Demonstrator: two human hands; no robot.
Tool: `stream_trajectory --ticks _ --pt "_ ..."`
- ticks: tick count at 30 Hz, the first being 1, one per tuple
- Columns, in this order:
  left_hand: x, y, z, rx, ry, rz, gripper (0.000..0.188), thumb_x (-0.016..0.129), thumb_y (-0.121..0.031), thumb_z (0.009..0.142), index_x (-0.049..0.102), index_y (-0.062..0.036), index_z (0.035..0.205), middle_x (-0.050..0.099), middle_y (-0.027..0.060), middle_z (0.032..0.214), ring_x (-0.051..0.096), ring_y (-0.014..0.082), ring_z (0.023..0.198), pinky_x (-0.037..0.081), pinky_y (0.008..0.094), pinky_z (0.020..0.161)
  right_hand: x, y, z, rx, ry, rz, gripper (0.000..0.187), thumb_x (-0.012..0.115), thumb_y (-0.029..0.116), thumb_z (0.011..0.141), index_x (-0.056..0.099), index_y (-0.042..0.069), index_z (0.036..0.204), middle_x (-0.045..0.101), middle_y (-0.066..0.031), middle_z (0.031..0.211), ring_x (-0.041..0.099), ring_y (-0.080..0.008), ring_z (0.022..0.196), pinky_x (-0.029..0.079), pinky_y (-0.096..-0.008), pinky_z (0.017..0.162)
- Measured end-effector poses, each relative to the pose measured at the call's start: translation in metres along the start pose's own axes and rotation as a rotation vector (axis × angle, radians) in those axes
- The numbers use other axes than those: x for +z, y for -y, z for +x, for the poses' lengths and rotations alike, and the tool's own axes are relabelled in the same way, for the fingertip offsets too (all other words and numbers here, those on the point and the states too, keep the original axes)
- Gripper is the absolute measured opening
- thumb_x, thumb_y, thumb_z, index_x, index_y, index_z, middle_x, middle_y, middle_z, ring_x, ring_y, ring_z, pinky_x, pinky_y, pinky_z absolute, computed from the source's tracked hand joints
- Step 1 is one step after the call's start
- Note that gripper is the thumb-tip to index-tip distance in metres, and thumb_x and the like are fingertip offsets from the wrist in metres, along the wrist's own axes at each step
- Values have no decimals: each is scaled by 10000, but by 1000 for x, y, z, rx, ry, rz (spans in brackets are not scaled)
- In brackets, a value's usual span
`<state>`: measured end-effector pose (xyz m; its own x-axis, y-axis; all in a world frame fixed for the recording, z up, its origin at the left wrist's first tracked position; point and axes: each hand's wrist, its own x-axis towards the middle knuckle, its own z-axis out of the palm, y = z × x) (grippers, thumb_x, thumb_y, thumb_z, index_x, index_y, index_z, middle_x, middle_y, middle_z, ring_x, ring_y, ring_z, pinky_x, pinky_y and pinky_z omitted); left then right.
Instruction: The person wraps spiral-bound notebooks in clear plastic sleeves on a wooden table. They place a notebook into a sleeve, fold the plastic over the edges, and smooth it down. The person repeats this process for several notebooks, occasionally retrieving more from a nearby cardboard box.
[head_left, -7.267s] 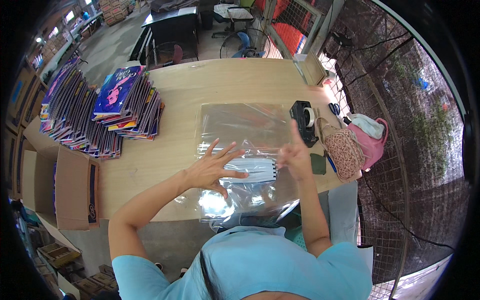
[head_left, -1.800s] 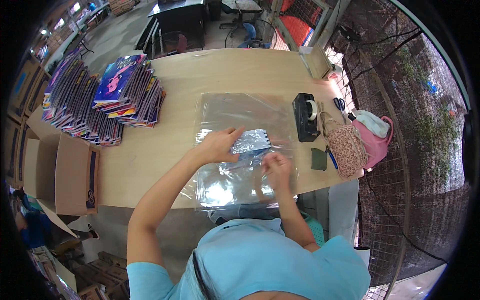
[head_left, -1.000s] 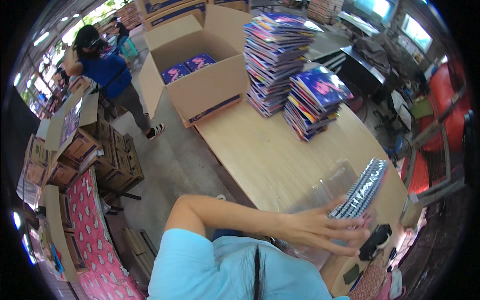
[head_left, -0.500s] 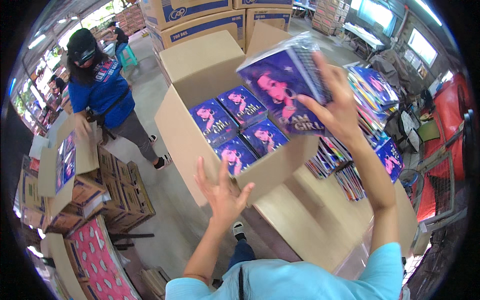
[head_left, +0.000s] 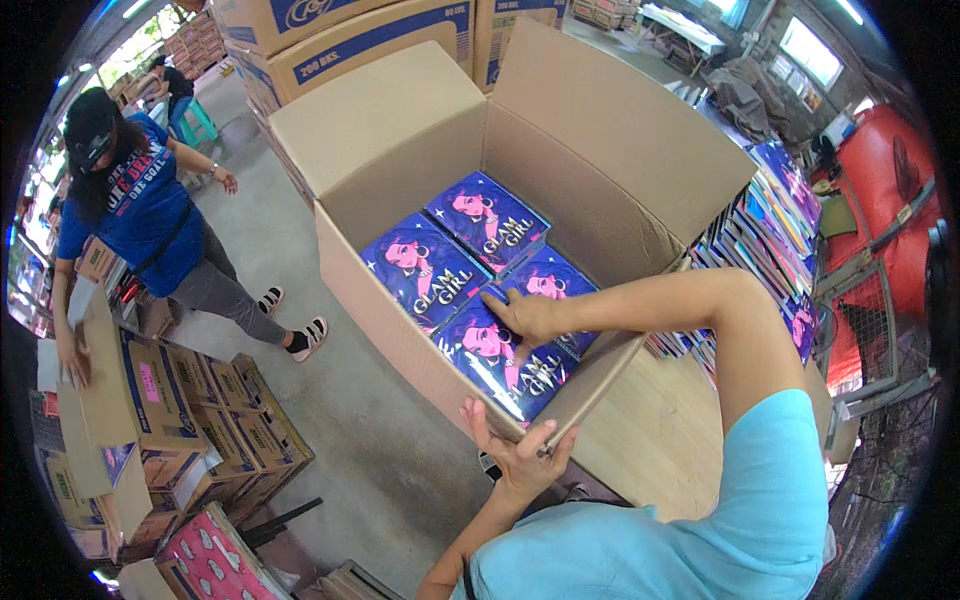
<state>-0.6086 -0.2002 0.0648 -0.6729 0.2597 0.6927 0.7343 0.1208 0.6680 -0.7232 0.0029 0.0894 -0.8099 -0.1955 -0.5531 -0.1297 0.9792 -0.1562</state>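
An open cardboard box [head_left: 400, 335] in front of me holds purple notebook packs [head_left: 405, 270] with a pink-toned cartoon figure on the covers, in several side-by-side stacks. The shiny wrapping of the nearest pack [head_left: 500, 365] catches the light. My right hand [head_left: 530, 318] reaches in over the right wall and lies on the packs where the stacks meet, with thumb and fingers apart; some fingertips are hard to make out. At the box's near corner, my left hand [head_left: 520, 455] rests against the outside with its fingers spread, fingertips near the rim.
Right of the box, piles of notebooks [head_left: 755, 235] stand by a wooden tabletop [head_left: 650, 420]. Closed cartons [head_left: 380, 55] are stacked behind. At the left, a person in a blue shirt [head_left: 135, 200] stands beside another open carton [head_left: 110, 400] and stacked cartons.
My right hand, which held a wrapped notebook pack above the box's right side, is now down among the stacks. My left hand has shifted right along the box's near side. The view has moved closer.
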Motion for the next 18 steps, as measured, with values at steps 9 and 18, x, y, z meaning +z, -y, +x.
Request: stream_trajectory --ticks 9,18 --pt "-18 -67 37 128 13 -97 396 723 -202 769 492 -116 1079 175 267 1422 234 471 1322 224 607 1066 -58 43 -231 -440 -654 465 729 713 382 784 411 61 1365 579 -209 1148 591 -348 1033 509 -431 770" --pt "208 -211 38 125 902 -667 434 575 -208 913 485 17 1274 571 180 1191 533 269 1151 417 358 970 179 -120 -496 960 -2075 1094 592 723 329 812 505 15 1265 593 -126 1181 597 -164 983 500 -338 821"
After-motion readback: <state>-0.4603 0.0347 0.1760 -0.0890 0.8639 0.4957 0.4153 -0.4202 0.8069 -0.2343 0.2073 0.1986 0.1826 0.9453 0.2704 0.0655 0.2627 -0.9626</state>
